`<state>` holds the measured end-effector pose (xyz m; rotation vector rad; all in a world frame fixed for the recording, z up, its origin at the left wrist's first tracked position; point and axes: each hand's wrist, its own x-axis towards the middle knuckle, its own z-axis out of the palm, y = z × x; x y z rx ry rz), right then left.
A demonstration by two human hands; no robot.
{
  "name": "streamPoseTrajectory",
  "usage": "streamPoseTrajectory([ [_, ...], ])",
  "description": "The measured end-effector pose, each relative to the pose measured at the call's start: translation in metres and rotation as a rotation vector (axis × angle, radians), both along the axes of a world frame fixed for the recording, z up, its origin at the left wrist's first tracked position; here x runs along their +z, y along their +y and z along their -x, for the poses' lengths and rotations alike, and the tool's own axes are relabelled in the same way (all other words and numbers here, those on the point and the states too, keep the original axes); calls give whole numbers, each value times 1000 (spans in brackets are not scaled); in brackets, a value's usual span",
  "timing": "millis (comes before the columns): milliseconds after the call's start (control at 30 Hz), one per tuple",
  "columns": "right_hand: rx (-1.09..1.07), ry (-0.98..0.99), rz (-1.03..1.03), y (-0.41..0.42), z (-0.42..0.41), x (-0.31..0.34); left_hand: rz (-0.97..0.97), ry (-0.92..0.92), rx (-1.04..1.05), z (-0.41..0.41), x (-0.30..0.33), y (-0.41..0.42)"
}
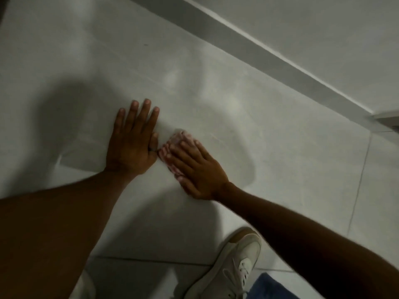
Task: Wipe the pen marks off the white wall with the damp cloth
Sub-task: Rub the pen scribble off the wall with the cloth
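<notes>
Pink cloth [165, 153] sits pressed to the white wall [237, 83] under my right hand [198, 169], fingers flat; my left hand [131, 143] lies flat beside it, empty. Faint streaks [216, 138] just beyond my fingertips suggest the wiping is unfinished.

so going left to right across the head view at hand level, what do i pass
left hand, flat on the white wall → pink-and-white cloth, close beside that hand → right hand, pressing down on the cloth
</notes>
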<state>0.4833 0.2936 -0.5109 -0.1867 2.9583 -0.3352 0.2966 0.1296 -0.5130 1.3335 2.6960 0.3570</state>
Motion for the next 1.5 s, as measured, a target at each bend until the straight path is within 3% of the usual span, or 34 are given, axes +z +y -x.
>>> streamPoseTrajectory([
  [67, 106, 8, -31, 35, 5, 0, -11, -5, 6, 0, 1, 5],
  [100, 53, 20, -34, 50, 10, 1, -9, -9, 5, 1, 2, 7],
  [167, -222, 63, -43, 73, 21, 5, 8, -17, 0, 2, 2, 8],
  [267, -837, 115, -75, 72, 44, 9, 29, -46, -4, 0, 2, 3],
  [333, -1066, 69, -72, 48, 68, 8, 18, -52, 3, 0, 1, 1],
  [400, -896, 45, -31, 18, 83, 7, -2, -36, 8, 0, 0, 1],
  [500, -403, 37, 4, -4, 83, -1, -33, 34, 16, -1, -5, -3],
  [567, -287, 51, -11, 11, 84, -2, -58, 59, 16, -2, -8, -5],
  [867, -831, 58, -36, 75, 137, 20, -78, 55, 31, 1, -3, 9],
  [1033, -1022, 38, -62, 93, 75, 13, -11, 31, 6, 4, -6, 4],
  [1167, -1143, 29, -108, 59, 7, 11, -25, -7, 12, 2, 0, 5],
  [1233, -1117, 11, -122, 27, -16, 9, -30, -13, 22, 1, 3, 8],
  [1333, -904, -26, -98, -29, -30, 1, -29, -5, 19, -2, 4, 11],
  [1500, -648, 51, -7, -53, 26, -2, -15, 17, 24, 4, 0, 4],
])
